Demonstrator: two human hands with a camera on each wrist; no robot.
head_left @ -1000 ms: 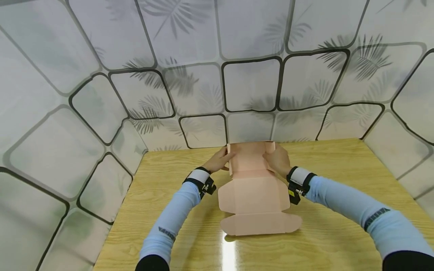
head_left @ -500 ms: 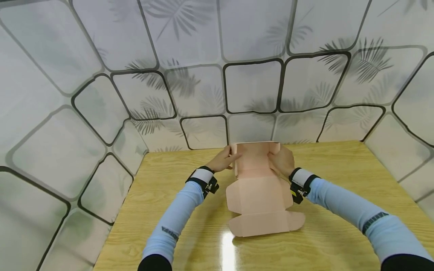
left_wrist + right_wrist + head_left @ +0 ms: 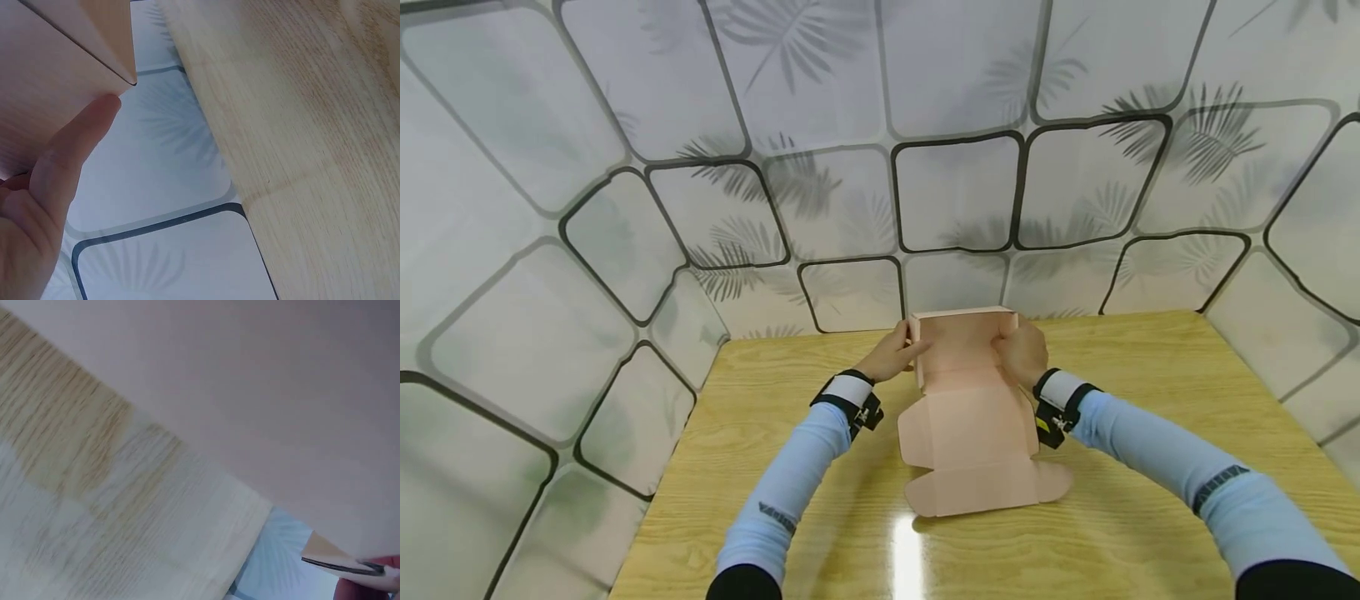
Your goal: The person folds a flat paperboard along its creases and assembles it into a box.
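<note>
A pinkish cardboard box [image 3: 976, 429], partly folded, stretches toward the person, its far end standing up in low walls and its near panels and side flaps spread out. My left hand [image 3: 887, 355] holds the far left wall, thumb on the inner side. In the left wrist view, one digit of that hand [image 3: 59, 165] lies along the cardboard wall [image 3: 47, 81], its tip near a folded corner. My right hand [image 3: 1024, 354] grips the far right wall with curled fingers. The right wrist view shows its fingertips [image 3: 359, 590] pinching a cardboard edge, beneath a broad blurred panel [image 3: 250, 394].
The box is over a light wood-grain table [image 3: 790, 400], close to its far edge. Behind and beside the table hangs a pale wall covering [image 3: 958, 192] with dark rounded outlines and leaf prints. Light reflects off the table's near part.
The box shifted slightly right, then stayed there with both hands. Its far edge now shows a raised, folded-up wall. The near panels have moved slightly away from the person.
</note>
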